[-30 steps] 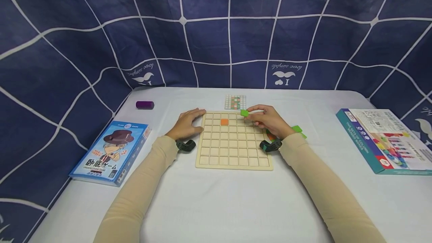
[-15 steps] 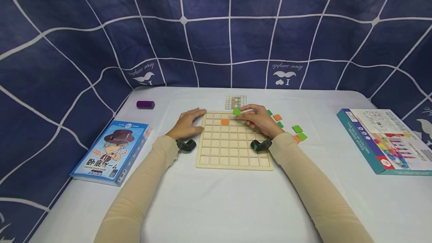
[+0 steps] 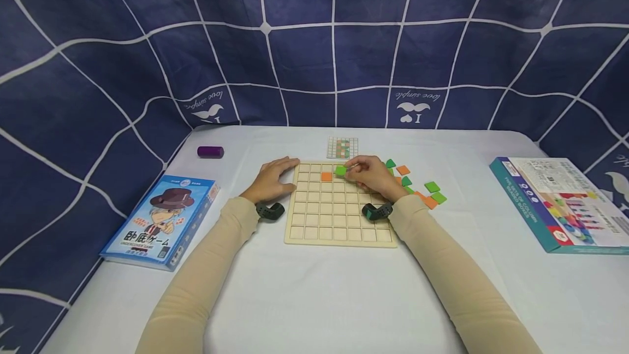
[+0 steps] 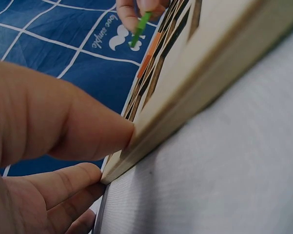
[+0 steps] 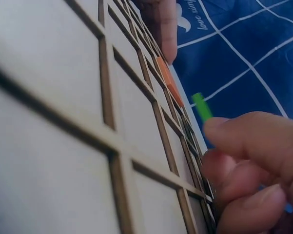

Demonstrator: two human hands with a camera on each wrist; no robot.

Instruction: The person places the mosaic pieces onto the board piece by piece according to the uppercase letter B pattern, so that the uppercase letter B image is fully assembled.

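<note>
In the head view my right hand [image 3: 371, 175] pinches a green square tile [image 3: 341, 170] between thumb and fingertips, just over the second row of a wooden grid board [image 3: 340, 237]. The tile is beside an orange square tile [image 3: 326, 177] that sits in a cell. The right wrist view shows the green tile [image 5: 202, 107] tilted, edge-on, above the board. My left hand [image 3: 271, 180] rests at the board's left edge. In the left wrist view the left thumb [image 4: 87, 124] touches that edge, with the other fingers at the far corner.
Behind the board lies a small pattern card [image 3: 343, 147]. Loose green and orange tiles [image 3: 432, 186] lie to its right. A blue game box [image 3: 162, 222] is at left, a teal-edged box [image 3: 565, 206] at right, and a purple cylinder [image 3: 210, 152] at back left.
My right hand has moved left with the green tile, then lowered it toward the cell beside the orange one. More loose tiles show at right. The left hand has stayed put.
</note>
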